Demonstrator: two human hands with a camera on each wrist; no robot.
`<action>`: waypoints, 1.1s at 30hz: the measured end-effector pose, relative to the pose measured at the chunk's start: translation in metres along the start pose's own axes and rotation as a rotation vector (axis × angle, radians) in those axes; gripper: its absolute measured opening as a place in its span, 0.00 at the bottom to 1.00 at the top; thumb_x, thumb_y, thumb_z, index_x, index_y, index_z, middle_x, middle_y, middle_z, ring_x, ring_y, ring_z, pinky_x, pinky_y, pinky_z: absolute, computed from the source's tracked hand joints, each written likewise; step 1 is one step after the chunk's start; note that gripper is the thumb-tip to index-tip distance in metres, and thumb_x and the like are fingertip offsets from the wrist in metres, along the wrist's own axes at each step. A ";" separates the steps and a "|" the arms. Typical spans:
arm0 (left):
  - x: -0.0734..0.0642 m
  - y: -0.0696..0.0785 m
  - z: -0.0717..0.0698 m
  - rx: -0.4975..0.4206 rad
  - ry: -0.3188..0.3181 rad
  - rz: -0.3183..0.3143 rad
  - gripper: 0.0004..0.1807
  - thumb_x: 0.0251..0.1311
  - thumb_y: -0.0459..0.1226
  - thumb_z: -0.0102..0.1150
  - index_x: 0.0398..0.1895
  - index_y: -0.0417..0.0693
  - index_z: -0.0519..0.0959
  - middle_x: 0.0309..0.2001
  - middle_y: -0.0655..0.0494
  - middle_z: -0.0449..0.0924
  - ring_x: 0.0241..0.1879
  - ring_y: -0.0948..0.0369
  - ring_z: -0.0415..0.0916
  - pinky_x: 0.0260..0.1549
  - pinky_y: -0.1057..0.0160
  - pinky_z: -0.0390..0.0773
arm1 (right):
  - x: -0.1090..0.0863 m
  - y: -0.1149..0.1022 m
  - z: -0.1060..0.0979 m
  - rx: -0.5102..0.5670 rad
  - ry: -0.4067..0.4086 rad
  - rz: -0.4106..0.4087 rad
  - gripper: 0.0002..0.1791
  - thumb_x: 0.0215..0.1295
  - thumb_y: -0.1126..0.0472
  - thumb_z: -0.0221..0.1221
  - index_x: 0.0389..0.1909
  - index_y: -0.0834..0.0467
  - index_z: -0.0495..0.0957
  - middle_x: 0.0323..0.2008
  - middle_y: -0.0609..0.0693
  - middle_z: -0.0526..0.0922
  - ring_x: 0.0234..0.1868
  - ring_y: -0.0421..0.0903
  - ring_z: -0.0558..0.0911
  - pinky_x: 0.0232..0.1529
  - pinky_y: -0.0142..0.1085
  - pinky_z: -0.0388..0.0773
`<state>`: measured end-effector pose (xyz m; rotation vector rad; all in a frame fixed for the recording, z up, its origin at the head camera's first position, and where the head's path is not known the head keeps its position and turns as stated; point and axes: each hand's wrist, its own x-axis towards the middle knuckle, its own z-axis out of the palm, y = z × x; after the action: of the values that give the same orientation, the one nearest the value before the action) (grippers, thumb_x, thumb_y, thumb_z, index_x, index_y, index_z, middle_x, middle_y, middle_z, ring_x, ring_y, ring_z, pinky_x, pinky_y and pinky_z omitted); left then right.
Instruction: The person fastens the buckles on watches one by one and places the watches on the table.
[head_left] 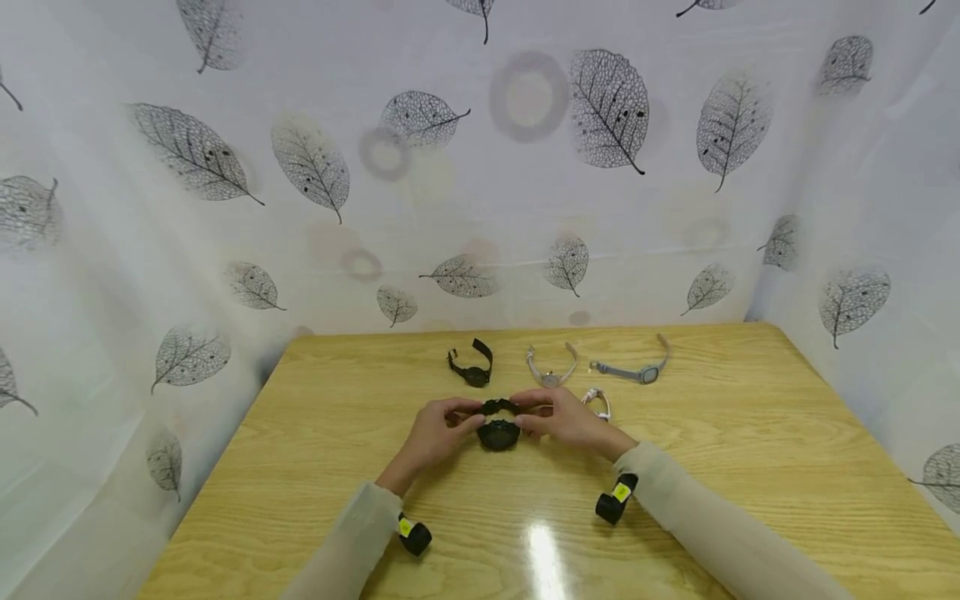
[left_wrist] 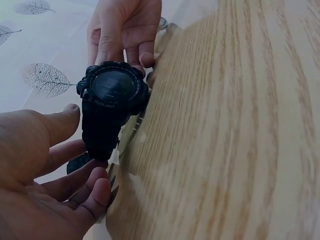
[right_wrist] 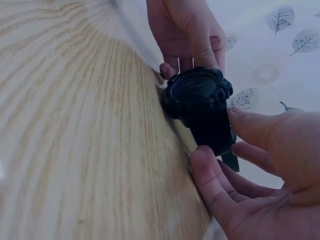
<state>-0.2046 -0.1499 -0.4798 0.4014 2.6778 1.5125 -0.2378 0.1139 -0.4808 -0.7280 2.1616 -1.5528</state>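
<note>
A chunky black sports watch (head_left: 498, 435) with a round digital face is held between both hands near the middle of the table, its strap curving up behind the face. My left hand (head_left: 435, 433) grips the strap on the left, thumb beside it and fingers curled underneath. On the other side my right hand (head_left: 566, 421) holds the strap between thumb and fingers. The left wrist view shows the watch face (left_wrist: 114, 86) turned toward the camera, and the strap runs down to the left fingers (left_wrist: 92, 197). In the right wrist view, the right thumb (right_wrist: 255, 125) lies along the strap.
Behind the hands lie a slim black watch (head_left: 476, 377), a pale-strapped watch (head_left: 551, 380) and a grey-blue watch (head_left: 648, 374). A small white-strapped watch (head_left: 597, 400) sits by the right hand, partly covered. Leaf-print cloth (head_left: 525, 192) surrounds the wooden table (head_left: 315, 467).
</note>
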 end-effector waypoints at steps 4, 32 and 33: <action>0.001 0.000 0.000 0.006 0.009 -0.026 0.15 0.69 0.43 0.67 0.53 0.45 0.86 0.48 0.54 0.88 0.40 0.61 0.84 0.42 0.61 0.84 | -0.001 -0.001 -0.001 0.010 0.001 0.007 0.28 0.76 0.60 0.61 0.71 0.66 0.69 0.63 0.67 0.76 0.49 0.54 0.86 0.43 0.43 0.87; 0.013 0.033 0.012 -0.008 0.191 0.169 0.18 0.69 0.47 0.67 0.58 0.53 0.83 0.52 0.52 0.84 0.34 0.60 0.79 0.30 0.65 0.81 | -0.022 -0.008 -0.023 -0.147 0.271 -0.216 0.23 0.76 0.57 0.61 0.69 0.53 0.75 0.57 0.63 0.80 0.44 0.63 0.85 0.39 0.49 0.87; 0.015 0.037 0.014 -0.008 0.201 0.182 0.19 0.69 0.47 0.67 0.59 0.53 0.83 0.52 0.53 0.84 0.33 0.60 0.78 0.31 0.65 0.81 | -0.024 -0.008 -0.026 -0.152 0.283 -0.224 0.23 0.76 0.58 0.61 0.69 0.54 0.75 0.56 0.63 0.81 0.44 0.64 0.85 0.39 0.49 0.87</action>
<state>-0.2089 -0.1165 -0.4548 0.5327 2.8541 1.6967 -0.2319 0.1461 -0.4648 -0.8699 2.4989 -1.7050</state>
